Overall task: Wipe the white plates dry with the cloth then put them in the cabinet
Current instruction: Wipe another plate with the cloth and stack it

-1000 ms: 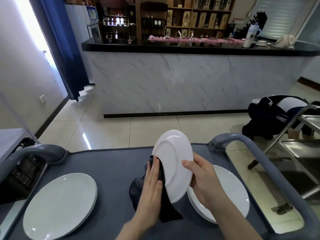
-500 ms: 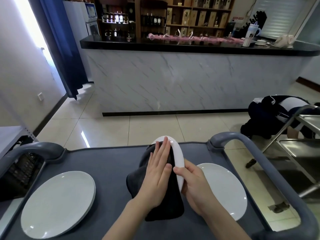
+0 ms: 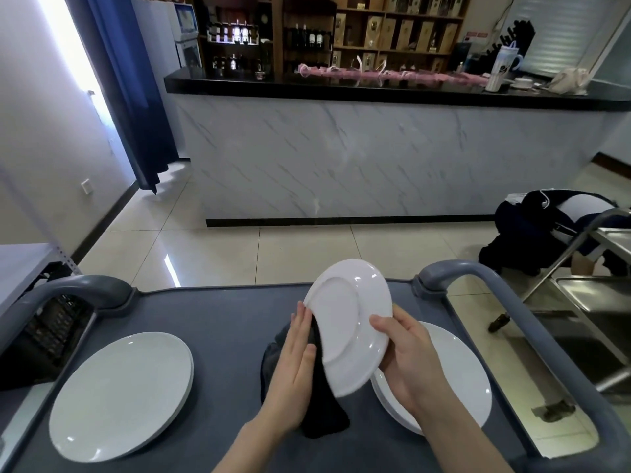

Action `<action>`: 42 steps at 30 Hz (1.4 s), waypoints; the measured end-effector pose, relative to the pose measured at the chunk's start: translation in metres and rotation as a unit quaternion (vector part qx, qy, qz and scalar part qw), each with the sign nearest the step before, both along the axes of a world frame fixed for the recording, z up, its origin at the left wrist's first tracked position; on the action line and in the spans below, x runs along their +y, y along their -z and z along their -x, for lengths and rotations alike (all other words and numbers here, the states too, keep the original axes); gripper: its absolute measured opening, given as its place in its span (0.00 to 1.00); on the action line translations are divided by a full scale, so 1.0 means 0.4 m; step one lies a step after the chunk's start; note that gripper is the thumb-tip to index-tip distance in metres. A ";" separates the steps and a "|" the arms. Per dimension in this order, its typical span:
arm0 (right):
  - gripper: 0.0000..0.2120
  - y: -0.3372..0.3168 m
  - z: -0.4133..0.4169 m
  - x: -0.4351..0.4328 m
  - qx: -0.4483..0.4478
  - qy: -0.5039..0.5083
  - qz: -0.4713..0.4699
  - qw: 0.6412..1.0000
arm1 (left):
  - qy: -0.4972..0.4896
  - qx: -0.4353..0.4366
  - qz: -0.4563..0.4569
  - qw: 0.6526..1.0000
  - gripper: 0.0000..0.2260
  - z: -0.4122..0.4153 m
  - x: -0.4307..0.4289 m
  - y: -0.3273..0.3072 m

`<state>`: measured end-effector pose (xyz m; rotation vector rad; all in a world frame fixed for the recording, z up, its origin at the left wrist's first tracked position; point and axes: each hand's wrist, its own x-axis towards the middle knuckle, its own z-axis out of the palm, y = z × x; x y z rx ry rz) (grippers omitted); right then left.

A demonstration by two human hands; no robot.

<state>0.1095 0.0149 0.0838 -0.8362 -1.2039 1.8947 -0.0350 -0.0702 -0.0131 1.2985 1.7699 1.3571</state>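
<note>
Bare left hand (image 3: 295, 365), bare right hand (image 3: 409, 363)

A bar: marble-fronted counter (image 3: 375, 158), bottle shelves (image 3: 307, 32), grey service cart (image 3: 211, 336).

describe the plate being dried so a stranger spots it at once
On the grey cart top, between the left stack and right stack, the right hand grips the held plate while the left hand presses a dark cloth to it. Only this plate is tilted up, underside showing.
</note>
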 end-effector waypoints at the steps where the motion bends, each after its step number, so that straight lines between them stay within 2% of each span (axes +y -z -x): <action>1: 0.16 0.003 0.007 0.000 0.002 0.002 0.003 1.000 | 0.002 0.007 -0.009 1.000 0.24 -0.019 -0.008 -0.002; 7: 0.16 0.049 0.028 -0.013 -0.001 -0.034 0.021 0.999 | 0.034 0.089 -0.026 0.995 0.27 -0.079 -0.002 -0.044; 12: 0.17 0.073 0.029 -0.040 -0.051 -0.092 -0.034 0.994 | 0.032 0.057 -0.023 0.998 0.26 -0.037 0.035 -0.069; 19: 0.16 0.062 0.001 -0.057 -0.122 -0.124 -0.190 0.966 | 0.004 -0.014 0.073 0.997 0.22 0.081 0.046 0.003; 21: 0.18 0.053 0.000 -0.056 -0.140 -0.115 -0.236 0.955 | 0.031 0.019 0.128 0.991 0.21 0.095 0.021 0.046; 23: 0.20 0.047 0.002 -0.058 -0.163 -0.107 -0.276 0.941 | 0.085 0.105 0.190 0.972 0.20 0.092 -0.010 0.091; 24: 0.21 0.043 0.003 -0.059 -0.177 -0.105 -0.304 0.930 | 0.088 0.129 0.203 0.967 0.20 0.088 -0.026 0.105; 25: 0.23 0.040 0.003 -0.060 -0.196 -0.105 -0.338 0.914 | 0.051 0.115 0.191 0.973 0.19 0.084 -0.037 0.107; 26: 0.24 0.037 0.005 -0.062 -0.217 -0.112 -0.372 0.896 | -0.011 0.060 0.167 0.984 0.17 0.082 -0.049 0.095; 27: 0.25 0.035 0.007 -0.064 -0.235 -0.125 -0.400 0.877 | -0.083 -0.030 0.131 0.987 0.14 0.082 -0.059 0.067; 29: 0.27 0.033 0.018 -0.074 -0.253 -0.161 -0.435 0.849 | -0.173 -0.230 0.047 0.956 0.10 0.093 -0.075 -0.002; 31: 0.29 0.035 0.040 -0.090 -0.262 -0.185 -0.480 0.816 | -0.168 -0.371 -0.016 0.913 0.13 0.115 -0.095 -0.062; 32: 0.30 0.038 0.055 -0.099 -0.265 -0.194 -0.510 0.795 | -0.158 -0.396 -0.033 0.904 0.17 0.124 -0.110 -0.085; 34: 0.32 0.060 0.083 -0.110 -0.255 -0.201 -0.596 0.735 | -0.161 -0.400 -0.036 0.901 0.21 0.132 -0.136 -0.112; 37: 0.34 0.102 0.118 -0.123 -0.254 -0.195 -0.728 0.607 | -0.201 -0.389 -0.027 0.899 0.25 0.140 -0.166 -0.108; 38: 0.34 0.114 0.131 -0.126 -0.254 -0.206 -0.748 0.578 | -0.218 -0.383 -0.033 0.897 0.24 0.147 -0.177 -0.097; 40: 0.32 0.134 0.155 -0.130 -0.236 -0.231 -0.762 0.557 | -0.236 -0.369 -0.040 0.898 0.23 0.167 -0.199 -0.075; 42: 0.31 0.146 0.178 -0.134 -0.234 -0.264 -0.747 0.563 | -0.252 -0.359 -0.040 0.898 0.25 0.192 -0.222 -0.057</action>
